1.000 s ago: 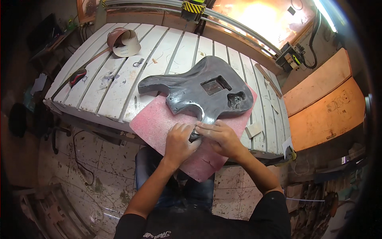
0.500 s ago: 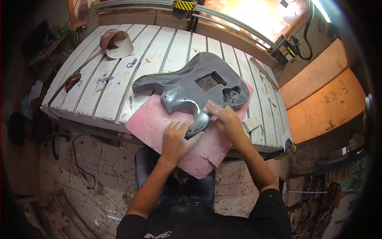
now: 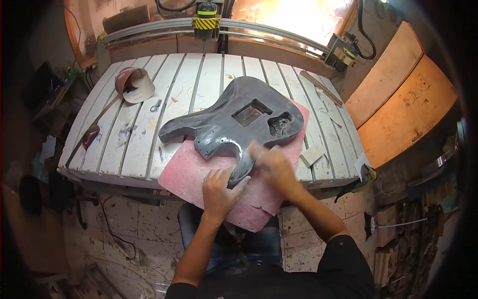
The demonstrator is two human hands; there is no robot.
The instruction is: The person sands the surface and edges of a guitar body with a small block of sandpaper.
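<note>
A dark grey electric guitar body [image 3: 224,122] lies on a pink foam sheet [image 3: 186,167], with two cut-out cavities facing up. A pale, glossy patch runs along the inner curve of its nearest horn. My left hand [image 3: 219,192] is closed on the tip of that horn, thumb against its end. Over the same horn's right edge, my right hand [image 3: 274,167] is smeared by motion. Its fingertips touch or nearly touch the grey surface, and whether anything is between them is hidden by the blur.
Under the foam is a white slatted table [image 3: 117,164]. It bears a roll of sandpaper [image 3: 135,85], a red-and-black tool [image 3: 90,135], a beige block [image 3: 311,155] and a wooden strip [image 3: 321,88]. A machine gantry [image 3: 269,29] spans the back. Orange boards [image 3: 406,117] lean at right.
The view has shifted, showing more of the gantry at the back. My right hand has become more blurred beside the horn. My left hand keeps its hold, and the guitar body stays on the foam.
</note>
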